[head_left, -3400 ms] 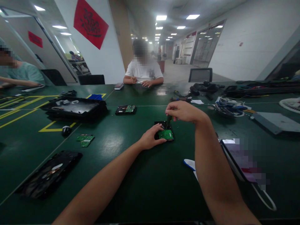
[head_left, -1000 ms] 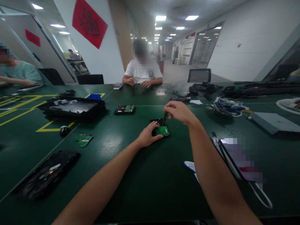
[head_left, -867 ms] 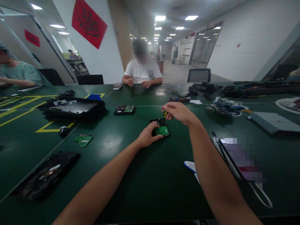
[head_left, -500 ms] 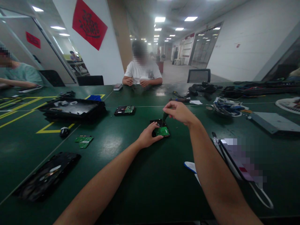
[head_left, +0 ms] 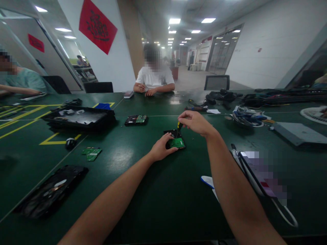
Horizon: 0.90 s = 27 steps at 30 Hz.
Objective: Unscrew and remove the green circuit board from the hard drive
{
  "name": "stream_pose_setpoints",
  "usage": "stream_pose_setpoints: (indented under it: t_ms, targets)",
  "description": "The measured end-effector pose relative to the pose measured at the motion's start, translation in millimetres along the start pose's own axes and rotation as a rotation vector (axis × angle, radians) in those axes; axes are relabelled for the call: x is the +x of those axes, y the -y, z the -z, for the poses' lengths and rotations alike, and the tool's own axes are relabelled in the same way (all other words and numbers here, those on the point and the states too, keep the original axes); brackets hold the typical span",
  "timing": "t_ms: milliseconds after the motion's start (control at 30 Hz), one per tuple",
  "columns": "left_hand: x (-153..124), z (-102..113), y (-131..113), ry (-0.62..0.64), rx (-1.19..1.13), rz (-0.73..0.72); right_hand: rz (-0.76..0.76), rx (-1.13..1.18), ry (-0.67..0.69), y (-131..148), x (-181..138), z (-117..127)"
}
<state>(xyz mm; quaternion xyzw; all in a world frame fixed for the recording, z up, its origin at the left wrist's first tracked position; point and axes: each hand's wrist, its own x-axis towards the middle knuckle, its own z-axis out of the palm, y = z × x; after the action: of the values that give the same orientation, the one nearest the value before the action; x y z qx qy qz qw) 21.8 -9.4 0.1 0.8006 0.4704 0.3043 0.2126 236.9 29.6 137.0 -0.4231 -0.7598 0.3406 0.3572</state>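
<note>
On the green table lies a hard drive (head_left: 178, 143), its green circuit board facing up. My left hand (head_left: 163, 147) grips the drive from its left side, thumb along the near edge and fingers over the far part. Between the fingertips of my right hand (head_left: 194, 121) is a small screwdriver (head_left: 179, 126) with a black and yellow handle. It stands nearly upright, its tip down at the circuit board; the exact contact point is too small to make out.
A second hard drive (head_left: 136, 120) lies farther off, left of a loose cable bundle (head_left: 247, 116). At left are a black tray (head_left: 79, 117), loose circuit boards (head_left: 92, 154) and an opened drive (head_left: 53, 190). A phone (head_left: 260, 173) lies at right. Across the table sits a person (head_left: 154, 80).
The screwdriver has turned about its axis, so yellow now shows on its handle. My left hand and the hard drive have stayed put. The person opposite has shifted their hands slightly.
</note>
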Motion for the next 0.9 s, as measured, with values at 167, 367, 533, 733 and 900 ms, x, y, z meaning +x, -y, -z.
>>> stream_pose_setpoints:
  t_ms: [167, 367, 533, 733, 900]
  targets:
    - [0.2, -0.4, 0.3, 0.001, 0.0, -0.006, 0.002, 0.075, 0.068, 0.9, -3.0, 0.4]
    - [-0.5, 1.6, -1.0, 0.004, 0.0, -0.012, 0.014, 0.129, 0.132, 0.9, -4.3, 3.7]
    - [-0.3, 2.1, -1.3, 0.008, -0.004, -0.006, 0.026, -0.017, 0.048, -5.7, -1.1, 6.4]
    - [0.0, 1.5, -0.1, 0.003, -0.006, -0.008, 0.03, 0.031, 0.08, -5.7, -0.6, 3.6]
    - [0.2, 0.3, 1.4, 0.0, -0.005, 0.0, 0.038, 0.066, 0.105, -4.6, -0.1, 1.9]
